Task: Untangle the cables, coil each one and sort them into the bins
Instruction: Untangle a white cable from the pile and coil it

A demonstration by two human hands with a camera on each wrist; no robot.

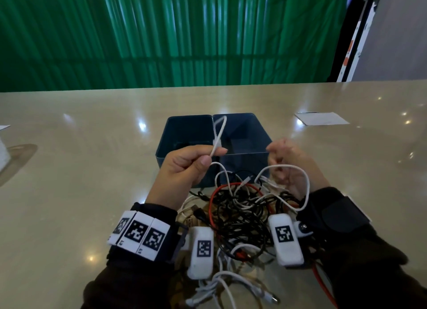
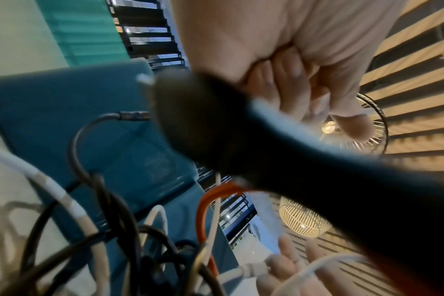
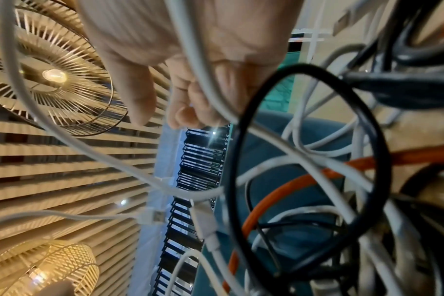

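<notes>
Near the counter's (image 1: 69, 193) front edge, the left hand (image 1: 184, 167) is pinching a white cable (image 1: 218, 133) up out of the tangle (image 1: 242, 211); right hand's (image 1: 286, 167) fingers are curling round another loop, probably steadying it.

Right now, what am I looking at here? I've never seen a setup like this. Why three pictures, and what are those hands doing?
No machine here: a person wears three cameras, one on the head and one on each wrist, the wrists banded with black-and-white coded tags. The head view looks down at a glossy beige table bearing two dark blue open plastic bins side by side and a tangled heap of black, white and orange cables. The left hand pinches a thin white cable, lifting a loop of it above the bins. The right hand has another white cable looped over it. The wrist views show the same fingers and cables close up, blurred.
</notes>
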